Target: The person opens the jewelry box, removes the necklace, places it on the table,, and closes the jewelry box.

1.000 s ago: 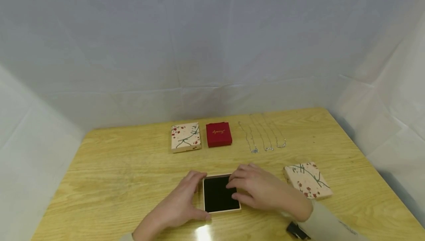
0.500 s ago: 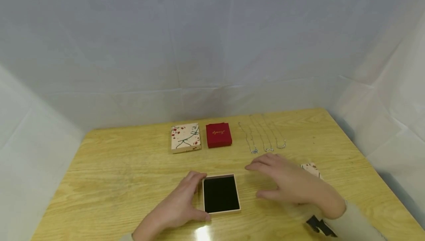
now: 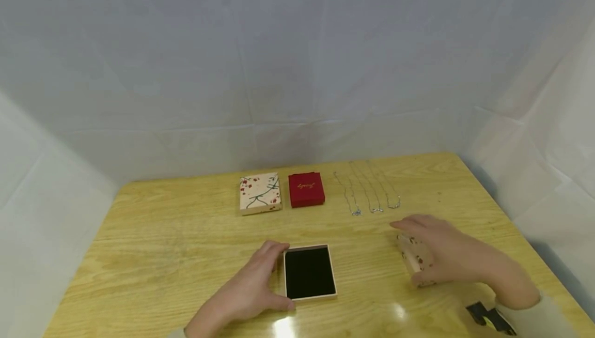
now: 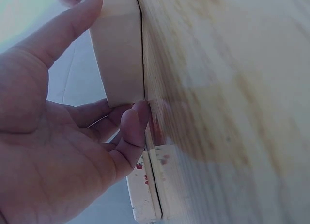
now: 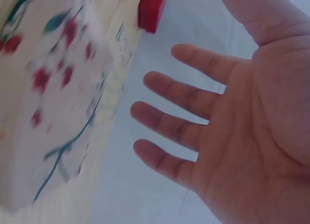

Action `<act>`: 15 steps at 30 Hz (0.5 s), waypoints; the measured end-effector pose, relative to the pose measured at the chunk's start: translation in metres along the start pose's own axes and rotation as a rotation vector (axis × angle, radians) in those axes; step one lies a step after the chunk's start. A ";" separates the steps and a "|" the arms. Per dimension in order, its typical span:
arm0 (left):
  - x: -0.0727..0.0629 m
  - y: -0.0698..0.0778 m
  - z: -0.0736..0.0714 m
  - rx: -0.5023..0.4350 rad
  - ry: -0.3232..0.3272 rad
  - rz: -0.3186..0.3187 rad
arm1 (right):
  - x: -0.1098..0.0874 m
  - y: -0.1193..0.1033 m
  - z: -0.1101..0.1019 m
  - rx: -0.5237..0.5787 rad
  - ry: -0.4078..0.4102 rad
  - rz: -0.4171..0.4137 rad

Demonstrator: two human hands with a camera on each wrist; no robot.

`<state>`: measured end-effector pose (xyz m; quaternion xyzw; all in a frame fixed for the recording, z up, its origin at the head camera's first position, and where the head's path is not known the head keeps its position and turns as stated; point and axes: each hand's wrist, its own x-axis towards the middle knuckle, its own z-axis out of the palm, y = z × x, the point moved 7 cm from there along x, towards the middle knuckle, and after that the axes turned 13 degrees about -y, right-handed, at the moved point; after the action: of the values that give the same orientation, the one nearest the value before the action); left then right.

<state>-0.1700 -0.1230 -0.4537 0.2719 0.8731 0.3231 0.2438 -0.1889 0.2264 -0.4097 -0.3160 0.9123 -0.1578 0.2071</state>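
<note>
My left hand (image 3: 246, 283) spans the left side of a shallow open box base (image 3: 317, 297) with a black pad (image 3: 309, 271) inside. Thumb and fingers grip it at opposite ends; its plain pale side wall (image 4: 121, 49) shows between them in the left wrist view. Over on the right, my right hand (image 3: 453, 252) is held above a cream box lid (image 3: 411, 256) printed with red flowers, covering much of it in the head view. From the right wrist, the fingers (image 5: 179, 88) look spread and relaxed, apart from the flowered lid (image 5: 63, 103).
Toward the back of the wooden table (image 3: 176, 224) lie a flowered cream box (image 3: 260, 193) and a red box (image 3: 306, 189) with gold lettering. Three thin silver necklaces (image 3: 375, 209) lie stretched out right of them. White cloth (image 3: 297, 69) hangs behind and at both sides.
My right hand has left the black pad and moved right, over the flowered lid. My left hand and the box base have stayed in place.
</note>
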 end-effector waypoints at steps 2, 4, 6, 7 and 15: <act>0.000 0.000 0.000 0.000 0.000 0.001 | -0.005 0.009 0.002 -0.008 0.003 0.015; -0.001 0.000 0.000 -0.001 0.001 0.001 | -0.009 0.018 0.005 -0.011 0.002 0.043; -0.001 0.000 0.000 -0.002 0.001 -0.001 | -0.012 0.025 0.008 -0.005 -0.001 0.075; -0.001 -0.001 0.000 -0.005 -0.001 -0.002 | -0.014 0.029 0.010 -0.003 -0.005 0.086; 0.000 -0.001 0.000 -0.014 -0.011 -0.006 | -0.021 0.045 0.018 0.013 -0.042 0.100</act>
<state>-0.1703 -0.1235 -0.4539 0.2693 0.8703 0.3270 0.2513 -0.1878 0.2706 -0.4385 -0.2716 0.9215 -0.1467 0.2358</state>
